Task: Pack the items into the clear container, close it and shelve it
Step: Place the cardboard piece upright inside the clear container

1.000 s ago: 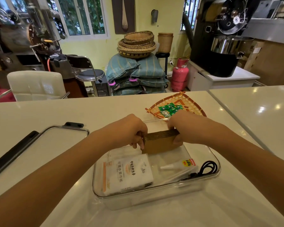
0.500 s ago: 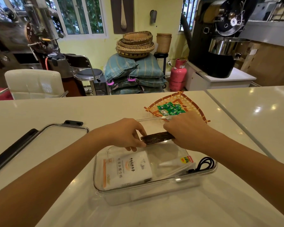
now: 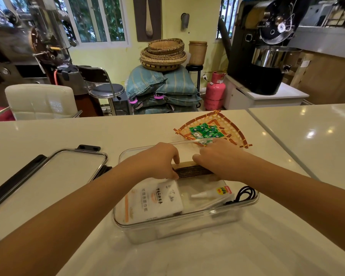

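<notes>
The clear container [image 3: 173,224] stands open on the white counter in front of me. Inside lie a white tissue pack [image 3: 155,202], a small glue tube on its card [image 3: 211,194] and a black coiled cable [image 3: 245,194]. A stack of brown cardboard pieces [image 3: 193,170] stands on edge in the container's far half. My left hand [image 3: 157,159] grips its left end and my right hand [image 3: 215,156] holds its right end from above. The container's lid [image 3: 54,172], clear with black latches, lies flat to the left.
A woven bamboo tray [image 3: 233,126] holding several green candies [image 3: 205,131] sits just behind the container. A seam in the counter [image 3: 271,140] runs along the right. Chairs, stacked sacks, baskets and a pink gas cylinder stand beyond the counter's far edge.
Both hands have lowered the cardboard stack into the container's far half, tipping it from a raised face-on position to a low edge-on one. The other items have not moved.
</notes>
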